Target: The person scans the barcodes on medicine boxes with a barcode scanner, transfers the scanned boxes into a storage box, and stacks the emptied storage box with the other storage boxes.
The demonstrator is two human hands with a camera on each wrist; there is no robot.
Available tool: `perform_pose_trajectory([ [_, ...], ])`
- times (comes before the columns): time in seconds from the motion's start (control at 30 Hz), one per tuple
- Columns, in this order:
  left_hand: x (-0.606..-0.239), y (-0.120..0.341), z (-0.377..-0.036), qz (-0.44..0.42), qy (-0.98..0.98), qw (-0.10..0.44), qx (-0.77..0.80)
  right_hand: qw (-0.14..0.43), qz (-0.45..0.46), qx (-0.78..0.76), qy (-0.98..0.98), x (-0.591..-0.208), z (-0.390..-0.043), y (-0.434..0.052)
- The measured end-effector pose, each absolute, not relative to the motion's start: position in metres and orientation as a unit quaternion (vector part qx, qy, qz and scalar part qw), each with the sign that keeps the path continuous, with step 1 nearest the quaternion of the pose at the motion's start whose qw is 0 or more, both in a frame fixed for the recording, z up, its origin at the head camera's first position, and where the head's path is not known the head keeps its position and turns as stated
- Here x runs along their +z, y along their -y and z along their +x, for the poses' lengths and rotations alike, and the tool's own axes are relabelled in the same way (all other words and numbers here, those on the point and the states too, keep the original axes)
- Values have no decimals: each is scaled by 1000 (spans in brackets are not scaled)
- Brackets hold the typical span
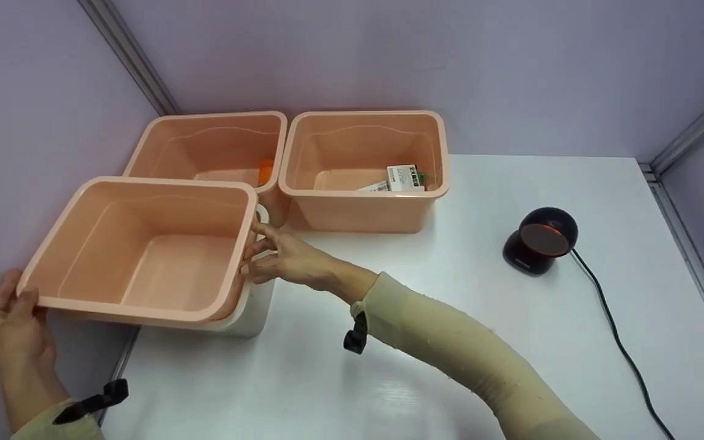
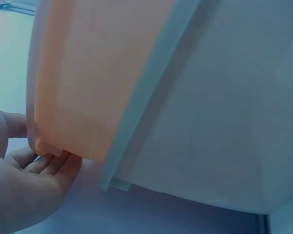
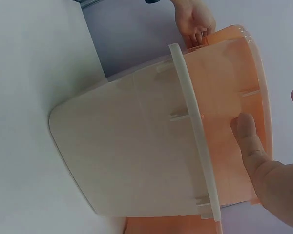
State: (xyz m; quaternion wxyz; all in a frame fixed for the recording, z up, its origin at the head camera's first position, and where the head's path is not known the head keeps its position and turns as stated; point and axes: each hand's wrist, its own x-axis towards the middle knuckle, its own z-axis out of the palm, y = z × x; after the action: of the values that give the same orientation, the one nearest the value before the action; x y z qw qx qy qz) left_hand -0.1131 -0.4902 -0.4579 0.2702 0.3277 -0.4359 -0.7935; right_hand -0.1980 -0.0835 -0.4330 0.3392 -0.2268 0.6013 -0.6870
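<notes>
Sitting between both hands (image 1: 16,321): peach bin (image 1: 144,244)

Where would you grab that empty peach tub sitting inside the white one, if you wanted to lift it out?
Probably by the rolled rim at its two short ends, one hand from each side. The peach tub sits nested in the white tub, so its walls are mostly covered and only the rim overhangs. The left hand and right hand already hold it there.
</notes>
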Motion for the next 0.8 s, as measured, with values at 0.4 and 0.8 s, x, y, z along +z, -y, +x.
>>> perform_pose_trajectory([
  [0.4,-461,473,-110,377,543,215,-719,362,-207,-676,-608,-446,-202,77],
  [0.8,-455,464,-109,413,633,169,-632,349,-195,-660,-636,-455,-205,71],
])
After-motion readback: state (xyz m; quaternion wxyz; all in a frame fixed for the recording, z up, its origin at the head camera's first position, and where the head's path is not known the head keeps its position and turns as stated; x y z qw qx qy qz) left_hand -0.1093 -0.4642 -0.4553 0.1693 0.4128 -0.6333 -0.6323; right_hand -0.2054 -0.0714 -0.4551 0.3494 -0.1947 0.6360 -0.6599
